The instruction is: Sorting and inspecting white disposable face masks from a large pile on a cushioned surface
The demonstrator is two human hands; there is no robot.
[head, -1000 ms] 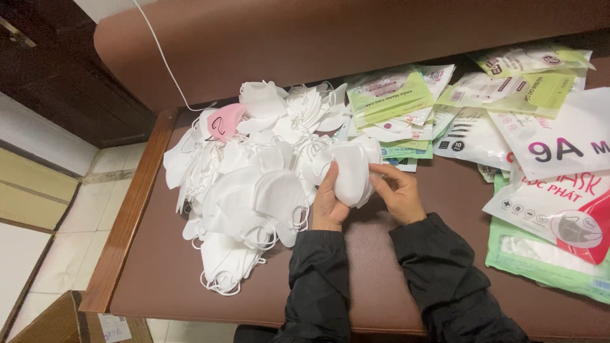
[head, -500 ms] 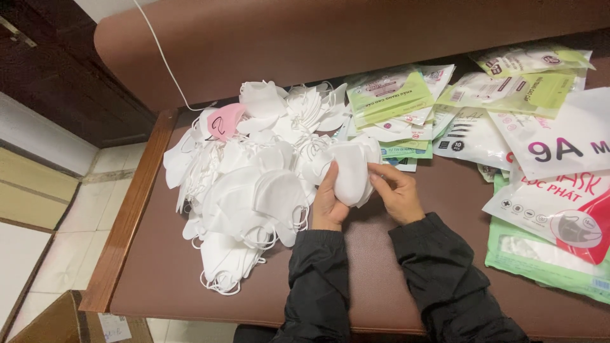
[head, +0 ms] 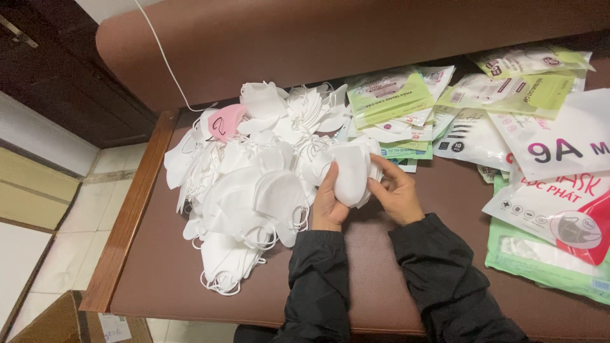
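Note:
Both hands hold a stack of folded white face masks (head: 351,171) upright over the brown bench seat (head: 159,279). My left hand (head: 327,203) grips the stack's left side, thumb up along it. My right hand (head: 397,194) presses against its right edge with the fingers curled. To the left lies a big heap of loose white masks (head: 248,190) with ear loops trailing, and one pink mask (head: 225,122) rests on top near the back. Both sleeves are black.
Several flat mask packets, green and white (head: 391,101), spread across the back and right of the seat, with a larger white and red bag (head: 559,197) at the right. A white cord (head: 159,57) runs down the backrest. A cardboard box (head: 57,321) stands on the tiled floor.
The hands and the mask stack stay in nearly the same place; only the fingers shift slightly on the stack.

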